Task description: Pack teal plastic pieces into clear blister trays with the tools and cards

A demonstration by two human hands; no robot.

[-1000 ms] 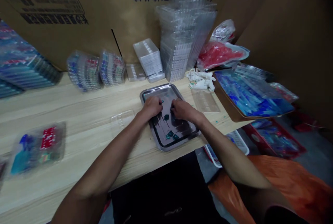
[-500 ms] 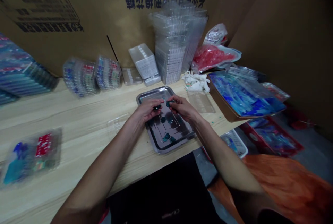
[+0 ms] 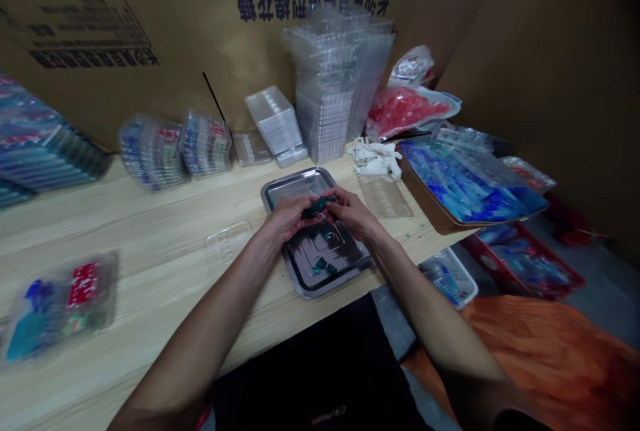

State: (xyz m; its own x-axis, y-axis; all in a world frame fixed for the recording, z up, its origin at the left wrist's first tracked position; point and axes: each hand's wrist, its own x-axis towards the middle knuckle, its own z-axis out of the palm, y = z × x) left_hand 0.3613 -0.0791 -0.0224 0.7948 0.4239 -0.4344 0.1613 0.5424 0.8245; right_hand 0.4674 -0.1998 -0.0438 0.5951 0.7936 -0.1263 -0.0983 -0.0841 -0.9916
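Note:
Over a shiny metal tray (image 3: pixel 313 289), my two hands meet at small dark green pieces (image 3: pixel 318 205), whose exact kind is too small to make out. My left hand (image 3: pixel 293 216) is closed around some of them, the fingers curled. From the other side, my right hand (image 3: pixel 349 209) pinches at the same green pieces between thumb and fingers. Several more dark green pieces (image 3: pixel 325 265) lie on the tray's near part. Left of the tray rests a clear plastic shell (image 3: pixel 227 244); another clear plastic tray (image 3: pixel 385 196) lies to its right.
Tall stacks of clear plastic trays (image 3: pixel 327 97) stand behind. Filled packs (image 3: pixel 153 151) line the back left, and one filled pack (image 3: pixel 63 304) lies at front left. A cardboard box of blue packets (image 3: pixel 465 181) and a white cloth (image 3: pixel 375 157) are at right. An orange bag (image 3: pixel 540 344) is below.
My hands have come together, so the green pieces that were held apart in each hand now meet. The view has shifted slightly.

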